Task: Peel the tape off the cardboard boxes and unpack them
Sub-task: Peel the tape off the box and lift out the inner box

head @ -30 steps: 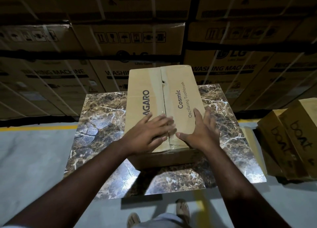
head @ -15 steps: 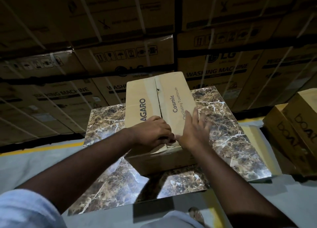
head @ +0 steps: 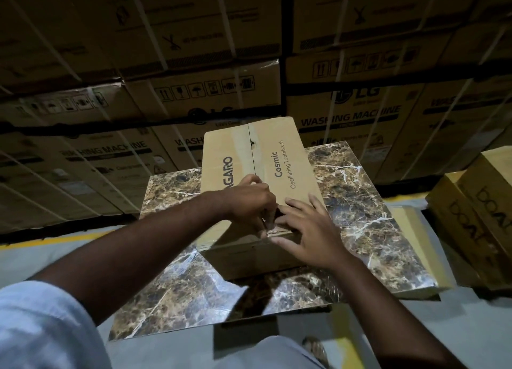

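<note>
One cardboard box [head: 277, 158] on marble table [head: 360, 202]; two hands: left hand [head: 249, 202] pinching tape [head: 240, 149], right hand [head: 307, 230] flat, pressing box.

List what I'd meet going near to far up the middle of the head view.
Marble-patterned tabletop → right hand → AGARO cardboard box → stacked washing machine cartons.

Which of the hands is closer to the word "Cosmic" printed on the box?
Right. The right hand rests on the box lid just below "Cosmic"; the left hand sits across the taped seam, beside "AGARO".
</note>
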The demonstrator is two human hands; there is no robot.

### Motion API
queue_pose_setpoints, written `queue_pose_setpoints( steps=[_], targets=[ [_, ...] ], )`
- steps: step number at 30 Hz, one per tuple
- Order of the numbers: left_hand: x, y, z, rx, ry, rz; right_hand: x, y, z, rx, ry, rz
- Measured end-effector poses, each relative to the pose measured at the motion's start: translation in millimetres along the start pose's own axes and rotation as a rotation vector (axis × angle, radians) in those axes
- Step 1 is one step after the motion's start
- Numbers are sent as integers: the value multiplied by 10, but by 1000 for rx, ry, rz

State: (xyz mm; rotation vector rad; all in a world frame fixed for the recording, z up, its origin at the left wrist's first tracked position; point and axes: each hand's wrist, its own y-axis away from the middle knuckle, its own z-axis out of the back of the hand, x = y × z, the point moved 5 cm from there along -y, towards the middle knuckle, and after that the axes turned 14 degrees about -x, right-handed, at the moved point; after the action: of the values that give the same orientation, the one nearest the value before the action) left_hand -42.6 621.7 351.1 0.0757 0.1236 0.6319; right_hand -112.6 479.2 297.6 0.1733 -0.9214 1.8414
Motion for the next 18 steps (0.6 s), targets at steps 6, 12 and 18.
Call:
queue_pose_setpoints(
  steps=[6, 12, 18],
  targets=[
    [-64, -27, 81, -9, -59, -8, -96, -118, 74, 70, -52, -113],
    [-79, 104, 3, -28, -113, 71, 129, -91, 39, 49, 179, -66],
    [-109, 216, -126, -157, -139, 160, -107, -200, 352, 204, 317, -11]
  ],
)
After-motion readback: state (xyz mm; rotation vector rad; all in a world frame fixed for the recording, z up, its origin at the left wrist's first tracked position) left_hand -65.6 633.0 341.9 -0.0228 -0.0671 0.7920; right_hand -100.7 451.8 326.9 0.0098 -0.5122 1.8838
